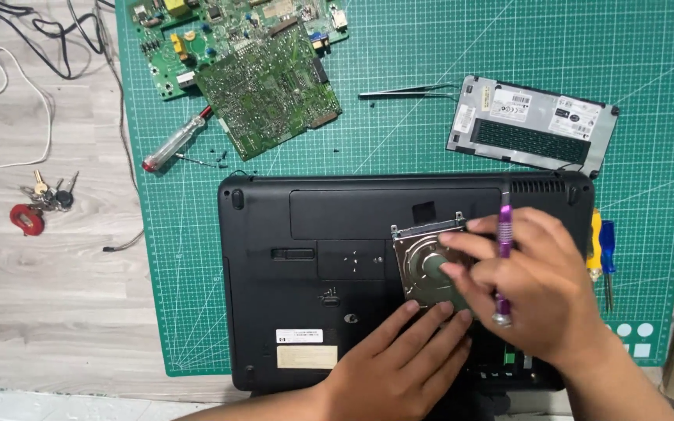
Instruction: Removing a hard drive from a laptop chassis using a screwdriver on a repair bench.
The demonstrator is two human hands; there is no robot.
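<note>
A black laptop (313, 257) lies upside down on the green cutting mat (399, 132). In its open bay sits a silver hard drive (423, 261), slightly tilted. My left hand (399, 366) rests on the laptop with its fingertips touching the drive's lower edge. My right hand (532, 288) holds a purple screwdriver (504, 257) upright while its fingers press on the drive's right side.
The removed bay cover (528, 125) lies at the upper right, tweezers (407, 92) beside it. Two green circuit boards (259, 70) and a red-handled screwdriver (177, 142) lie at the upper left. Blue and yellow screwdrivers (602, 249) lie right of the laptop. Keys (40, 199) and cables are on the wooden floor.
</note>
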